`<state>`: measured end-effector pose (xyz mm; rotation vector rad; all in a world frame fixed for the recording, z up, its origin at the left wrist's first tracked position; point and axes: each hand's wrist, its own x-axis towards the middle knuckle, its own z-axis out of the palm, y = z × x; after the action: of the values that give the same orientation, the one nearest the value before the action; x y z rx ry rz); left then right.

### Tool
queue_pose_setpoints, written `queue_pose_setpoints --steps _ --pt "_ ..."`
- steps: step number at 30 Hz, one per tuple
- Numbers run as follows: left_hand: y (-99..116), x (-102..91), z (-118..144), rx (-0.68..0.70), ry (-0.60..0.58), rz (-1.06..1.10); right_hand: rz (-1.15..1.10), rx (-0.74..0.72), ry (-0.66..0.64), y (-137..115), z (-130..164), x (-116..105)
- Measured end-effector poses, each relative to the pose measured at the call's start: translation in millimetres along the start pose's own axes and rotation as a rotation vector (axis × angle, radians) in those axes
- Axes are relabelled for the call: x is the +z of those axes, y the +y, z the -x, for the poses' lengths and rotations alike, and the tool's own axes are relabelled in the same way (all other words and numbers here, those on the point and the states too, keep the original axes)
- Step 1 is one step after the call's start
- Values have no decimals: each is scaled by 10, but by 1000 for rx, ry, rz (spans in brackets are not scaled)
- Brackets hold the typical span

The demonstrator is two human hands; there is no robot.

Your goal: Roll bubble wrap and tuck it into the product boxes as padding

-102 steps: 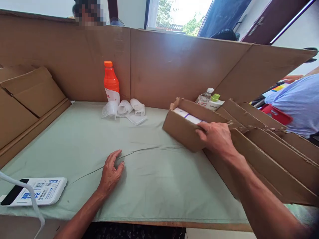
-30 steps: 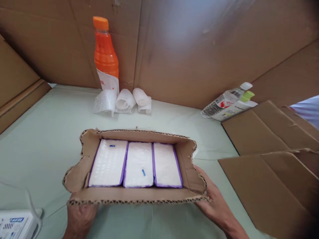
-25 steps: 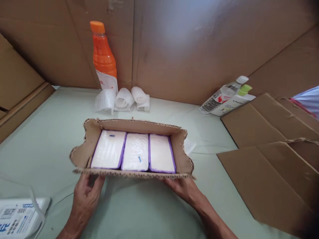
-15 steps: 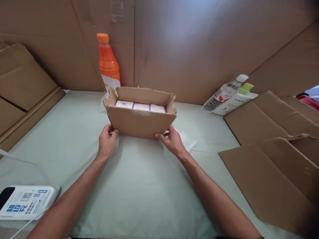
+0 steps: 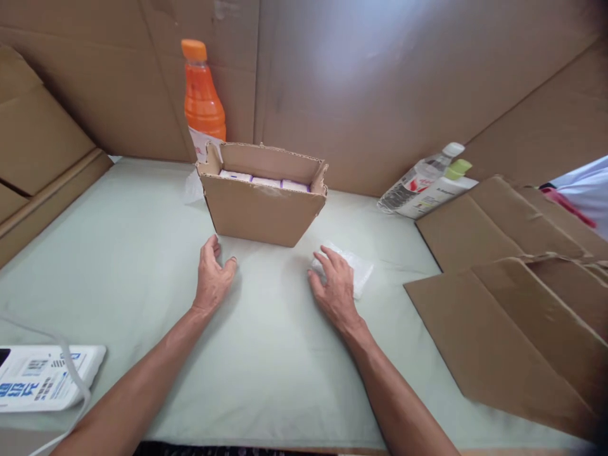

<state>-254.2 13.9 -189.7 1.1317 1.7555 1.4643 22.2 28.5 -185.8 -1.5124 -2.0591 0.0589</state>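
The open cardboard box [image 5: 263, 201] stands upright on the pale green tablecloth [image 5: 118, 253], at 12 o'clock from both hands. Three white packs with purple edges [image 5: 264, 182] lie side by side inside it; only their top edges show above the near wall.

The left hand [image 5: 213, 277] rests palm-down on the cloth just short of the box's near left corner, at 11 o'clock from the view centre. Its fingers are loosely spread and hold nothing; the fingertips are close to the box but not touching it.

The right hand [image 5: 335, 287] lies palm-down at 5 o'clock from the box. Its fingers are spread and rest on the near edge of a flat sheet of bubble wrap [image 5: 357, 269]; nothing is gripped.

Surroundings:
- An orange drink bottle [image 5: 202, 101] stands upright behind the box's far left corner, against the cardboard partition [image 5: 370, 95].
- A clear water bottle [image 5: 417, 178] and a white bottle with a green cap [image 5: 439, 190] lean together at 2 o'clock.
- Flattened cardboard sheets [image 5: 513, 304] lie at 3 o'clock.
- A white power bank [image 5: 45, 377] with a cable sits at 8 o'clock.
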Motion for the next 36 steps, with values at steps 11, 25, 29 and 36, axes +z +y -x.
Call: queue_pose_setpoints --steps 11,25,29,36 --pt "238 -203 656 -229 -413 158 -19 -181 -179 -289 258 -105" --pt "278 -438 478 -296 -493 -70 -72 -219 -174 -736 551 -150" --pt "275 -558 399 -233 -488 -221 29 -15 -128 -364 769 -392" --pt "240 -623 359 110 -242 -530 63 122 6 -254 905 -761"
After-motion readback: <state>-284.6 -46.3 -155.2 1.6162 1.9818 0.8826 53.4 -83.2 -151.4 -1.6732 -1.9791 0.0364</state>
